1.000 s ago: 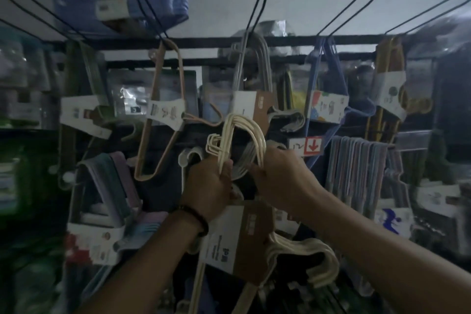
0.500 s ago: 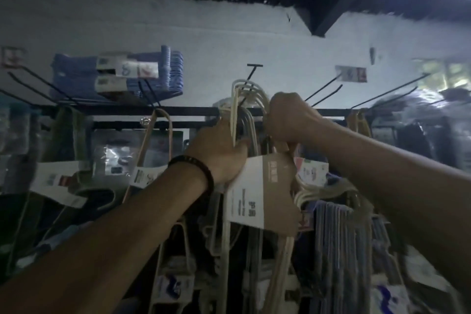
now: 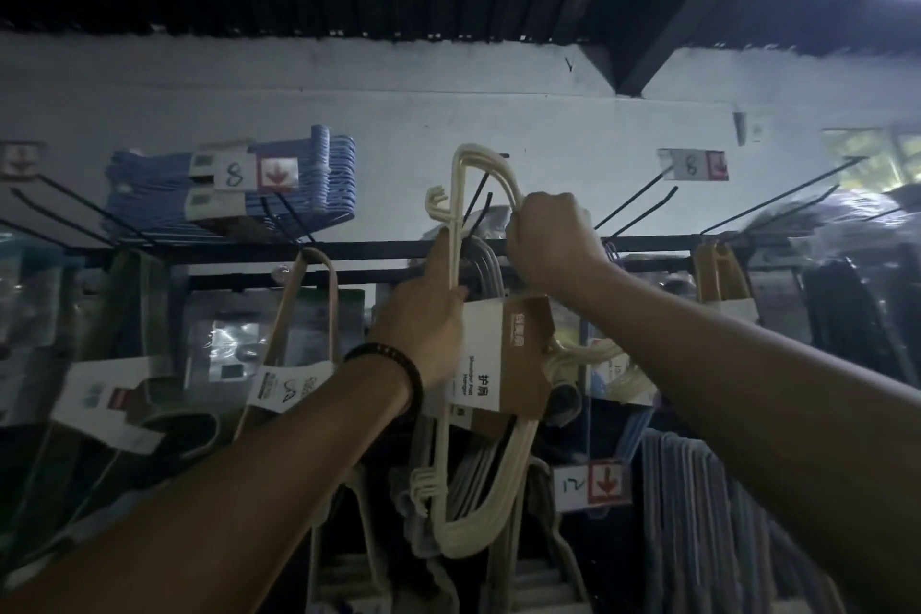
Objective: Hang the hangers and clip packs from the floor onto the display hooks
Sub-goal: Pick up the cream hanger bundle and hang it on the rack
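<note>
Against half a second ago, the cream hanger pack [image 3: 454,214] sits higher: its top loop now stands clear above the black rail [image 3: 359,248], level with the tip of the two-pronged display hook [image 3: 477,199], whose prongs show through the loop. Whether the hook passes through it cannot be told. A second ago the pack was down in front of the lower rack. The left hand [image 3: 423,329], a dark bracelet [image 3: 393,359] at its wrist, grips the pack's straight bars just above the brown-and-white card sleeve [image 3: 503,354], its fingers curled and one finger lying up along the bars. The right hand [image 3: 548,239] is closed round the curved shoulder at the upper right of the loop. To the left, a blue hanger pack [image 3: 299,185] lies on its own hook, near but apart. To the right, the next hook [image 3: 643,209] and the one beyond [image 3: 782,194] stand bare against the white wall. Below the rail the row is crowded, a beige hanger [image 3: 309,314] hanging just left of the left hand.
</note>
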`<state>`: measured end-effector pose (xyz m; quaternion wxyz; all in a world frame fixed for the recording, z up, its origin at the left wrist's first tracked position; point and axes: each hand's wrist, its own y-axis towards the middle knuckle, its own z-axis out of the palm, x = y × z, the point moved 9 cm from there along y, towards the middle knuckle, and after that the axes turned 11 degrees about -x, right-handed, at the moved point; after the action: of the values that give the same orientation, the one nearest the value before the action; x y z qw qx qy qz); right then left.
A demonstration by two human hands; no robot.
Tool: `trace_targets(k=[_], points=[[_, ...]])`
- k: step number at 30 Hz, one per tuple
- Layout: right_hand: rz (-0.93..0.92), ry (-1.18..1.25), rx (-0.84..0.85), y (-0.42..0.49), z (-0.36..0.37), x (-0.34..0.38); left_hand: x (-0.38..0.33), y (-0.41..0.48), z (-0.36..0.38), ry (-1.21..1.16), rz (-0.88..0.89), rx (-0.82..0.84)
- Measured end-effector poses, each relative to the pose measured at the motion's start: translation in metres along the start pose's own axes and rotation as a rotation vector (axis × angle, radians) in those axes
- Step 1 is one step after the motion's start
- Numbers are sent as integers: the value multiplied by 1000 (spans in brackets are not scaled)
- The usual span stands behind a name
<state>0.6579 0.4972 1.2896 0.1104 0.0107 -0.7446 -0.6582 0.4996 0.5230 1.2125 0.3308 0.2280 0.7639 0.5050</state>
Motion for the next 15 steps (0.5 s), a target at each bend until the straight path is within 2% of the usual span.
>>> trace_targets(k=[6,11,13,15], points=[[-7,11,-7,-1,23,-12,17,5,12,22,86,-22],[16,52,101,7,49,-12,14,13,13,103,124,-34],[22,52,133,9,61,-11,18,3,19,91,140,-2],[2,18,178,8,76,-11,25,-11,32,123,164,99]])
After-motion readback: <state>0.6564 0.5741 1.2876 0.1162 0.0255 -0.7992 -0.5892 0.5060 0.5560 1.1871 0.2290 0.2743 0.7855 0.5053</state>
